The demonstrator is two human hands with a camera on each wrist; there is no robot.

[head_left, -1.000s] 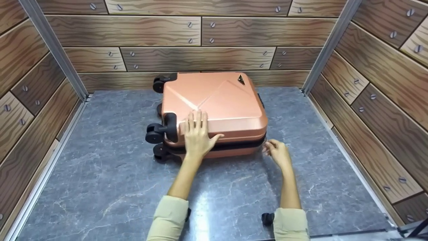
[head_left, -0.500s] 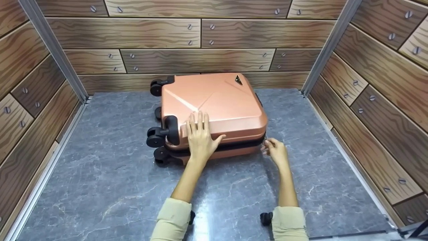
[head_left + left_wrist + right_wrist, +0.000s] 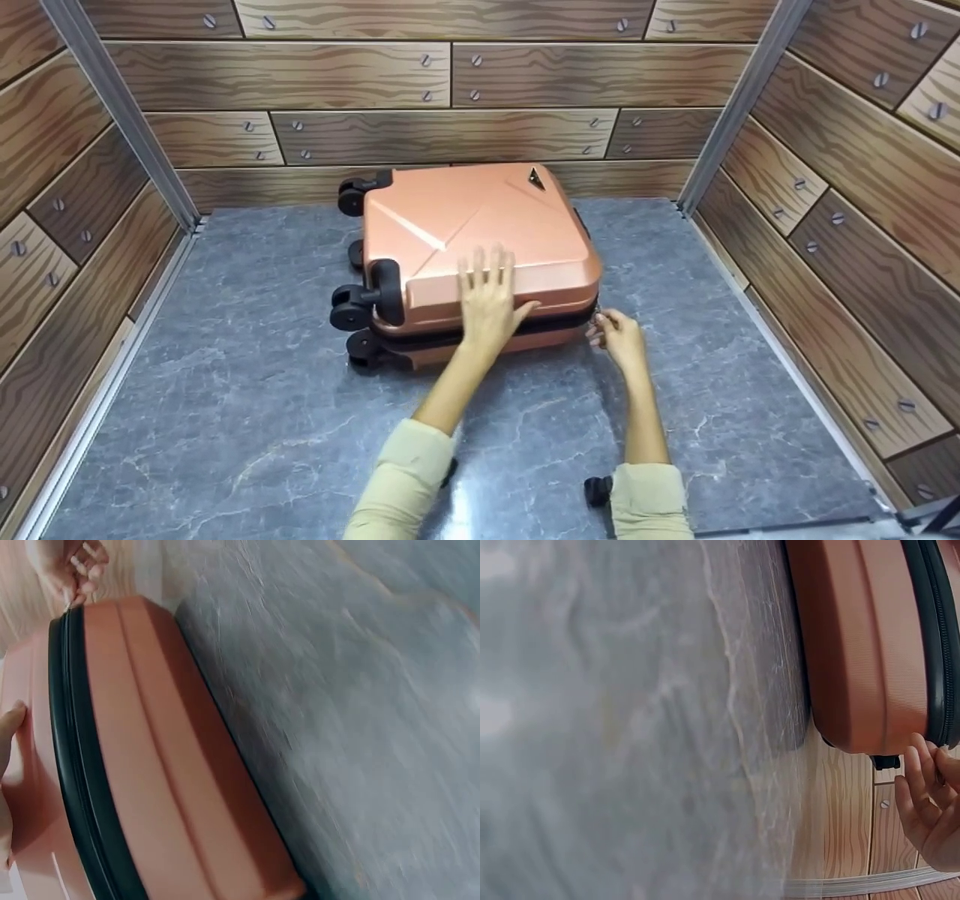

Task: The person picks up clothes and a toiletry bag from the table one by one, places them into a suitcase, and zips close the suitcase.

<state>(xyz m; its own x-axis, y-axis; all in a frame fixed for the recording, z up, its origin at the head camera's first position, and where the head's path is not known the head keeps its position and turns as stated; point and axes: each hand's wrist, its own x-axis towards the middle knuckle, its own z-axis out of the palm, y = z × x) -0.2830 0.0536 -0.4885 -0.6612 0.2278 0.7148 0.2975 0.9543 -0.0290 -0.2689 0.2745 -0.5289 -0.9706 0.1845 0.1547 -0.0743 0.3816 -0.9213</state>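
Note:
An orange-pink hard-shell suitcase (image 3: 480,217) lies flat on the floor, its black wheels (image 3: 351,307) pointing left. A black zipper band (image 3: 75,742) runs round its side and looks closed along the stretch in view. My left hand (image 3: 487,307) rests on the top shell's front edge, fingers straight and thumb spread to the right. At the front right corner my right hand (image 3: 621,341) pinches a small zipper pull, mostly hidden by the fingers. In the right wrist view that hand (image 3: 930,802) is at the zipper band's corner, thumb against forefinger.
Grey marble-patterned floor (image 3: 225,420) surrounds the suitcase. Wood-print panels (image 3: 360,75) stand behind it and on both sides, with metal strips (image 3: 150,112) at the corners. The suitcase's far side is close to the back panel.
My left hand has slid right along the suitcase's front edge. The suitcase has turned very slightly. My right hand stays at the corner with its pinch.

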